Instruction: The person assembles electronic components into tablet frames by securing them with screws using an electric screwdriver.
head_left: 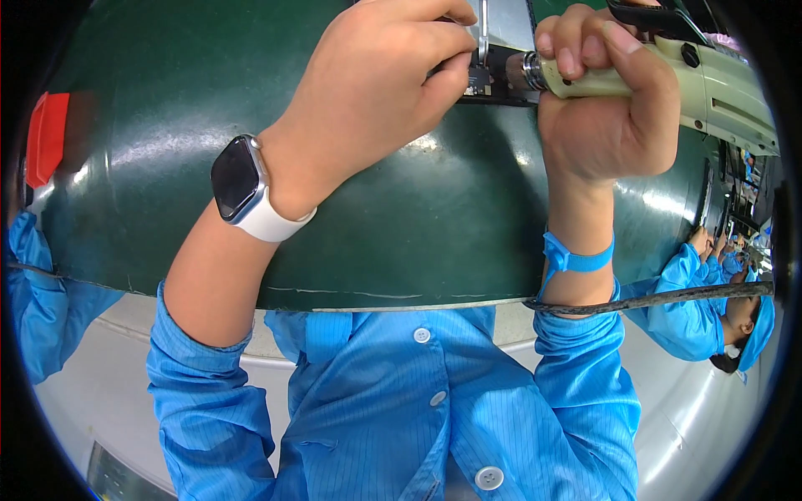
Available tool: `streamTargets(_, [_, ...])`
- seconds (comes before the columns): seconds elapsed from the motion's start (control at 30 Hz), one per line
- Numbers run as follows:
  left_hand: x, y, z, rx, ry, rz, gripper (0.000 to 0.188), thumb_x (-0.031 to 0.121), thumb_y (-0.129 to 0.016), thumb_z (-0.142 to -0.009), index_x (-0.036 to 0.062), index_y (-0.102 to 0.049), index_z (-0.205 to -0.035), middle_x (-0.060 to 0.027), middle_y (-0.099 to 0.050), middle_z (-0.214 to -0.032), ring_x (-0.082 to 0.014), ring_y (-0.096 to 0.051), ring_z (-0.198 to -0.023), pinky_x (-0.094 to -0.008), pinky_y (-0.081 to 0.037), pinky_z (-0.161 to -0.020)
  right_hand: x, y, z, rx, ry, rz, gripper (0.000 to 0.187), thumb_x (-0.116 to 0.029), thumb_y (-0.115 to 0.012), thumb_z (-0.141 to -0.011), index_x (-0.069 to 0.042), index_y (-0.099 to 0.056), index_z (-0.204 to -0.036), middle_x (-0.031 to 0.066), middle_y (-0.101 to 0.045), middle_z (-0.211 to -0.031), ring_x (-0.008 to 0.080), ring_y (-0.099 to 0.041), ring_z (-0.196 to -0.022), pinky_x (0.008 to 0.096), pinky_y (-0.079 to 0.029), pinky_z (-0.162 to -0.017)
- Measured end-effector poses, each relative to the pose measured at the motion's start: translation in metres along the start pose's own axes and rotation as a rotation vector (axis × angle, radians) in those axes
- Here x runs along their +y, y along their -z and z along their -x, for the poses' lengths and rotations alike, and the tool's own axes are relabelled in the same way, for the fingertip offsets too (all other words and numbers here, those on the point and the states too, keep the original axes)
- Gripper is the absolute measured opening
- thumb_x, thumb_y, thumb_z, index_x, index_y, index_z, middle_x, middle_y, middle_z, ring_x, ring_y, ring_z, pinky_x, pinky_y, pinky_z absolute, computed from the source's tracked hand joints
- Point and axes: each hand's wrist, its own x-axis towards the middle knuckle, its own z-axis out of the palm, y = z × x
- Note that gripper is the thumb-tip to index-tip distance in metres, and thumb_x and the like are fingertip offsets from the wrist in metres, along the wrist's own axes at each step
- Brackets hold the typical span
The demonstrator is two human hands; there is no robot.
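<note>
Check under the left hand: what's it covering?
Under the left hand lies a dark flat device on the green mat, with the electric screwdriver tip beside it. The fingers hide whatever they pinch.

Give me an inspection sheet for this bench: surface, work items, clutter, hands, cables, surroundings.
Surface: dark green mat, glossy, with glare patches.
Work items: small dark device at the far edge; cream electric screwdriver with its tip at the device.
Clutter: red object at the far left edge, blurred.
Hands: left hand pinches at the device and wears a smartwatch; right hand is closed around the screwdriver, with a blue wrist strap.
Cables: dark cord runs right from the right wrist.
Surroundings: co-workers in blue coats at right; blue sleeve at left.
</note>
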Motion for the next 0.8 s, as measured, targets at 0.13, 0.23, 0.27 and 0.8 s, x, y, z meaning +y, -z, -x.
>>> streamTargets(0.13, [0.007,0.007,-0.004,-0.002,0.009,0.005,0.008,0.001,-0.069,-0.074,-0.0027,-0.067,-0.080,-0.0140,-0.064,-0.093,-0.0308,-0.061,-0.083,-0.0361,-0.050,-0.075,0.016,0.001,-0.005,-0.014,-0.001,0.010,0.038,-0.015,-0.049,-0.084,0.005,-0.052,-0.117,0.0022,-0.043,-0.061,0.0145,-0.046,-0.053,0.0294,-0.044,-0.059])
streamTargets(0.23, [0.021,0.019,-0.018,-0.409,0.457,-0.047,0.008,0.001,-0.069,-0.074,-0.0028,-0.067,-0.080,-0.0140,-0.064,-0.093,-0.0308,-0.061,-0.083,-0.0361,-0.050,-0.075,0.054,0.001,-0.023,-0.442,-0.025,-1.532,0.038,-0.015,-0.050,-0.084,0.005,-0.052,-0.117,0.0023,-0.043,-0.061,0.0145,-0.046,-0.053,0.0295,-0.044,-0.059])
streamTargets(0.27, [0.006,0.010,-0.003,-0.213,0.242,-0.039,0.008,0.001,-0.070,-0.074,-0.0028,-0.067,-0.080,-0.0140,-0.064,-0.093,-0.0307,-0.061,-0.083,-0.0362,-0.050,-0.075,0.055,-0.002,-0.024,-0.456,-0.022,-1.532,0.038,-0.015,-0.050,-0.084,0.005,-0.052,-0.117,0.0024,-0.043,-0.061,0.0145,-0.046,-0.053,0.0295,-0.044,-0.059])
streamTargets(0.8, [-0.004,0.005,0.010,-0.021,0.059,-0.008,0.009,0.002,-0.070,-0.073,-0.0030,-0.067,-0.081,-0.0141,-0.064,-0.093,-0.0301,-0.061,-0.084,-0.0360,-0.050,-0.074,0.006,-0.006,-0.001,-0.054,-0.074,0.058,0.038,-0.014,-0.048,-0.085,0.006,-0.051,-0.117,0.0020,-0.042,-0.061,0.0142,-0.045,-0.053,0.0288,-0.044,-0.059])
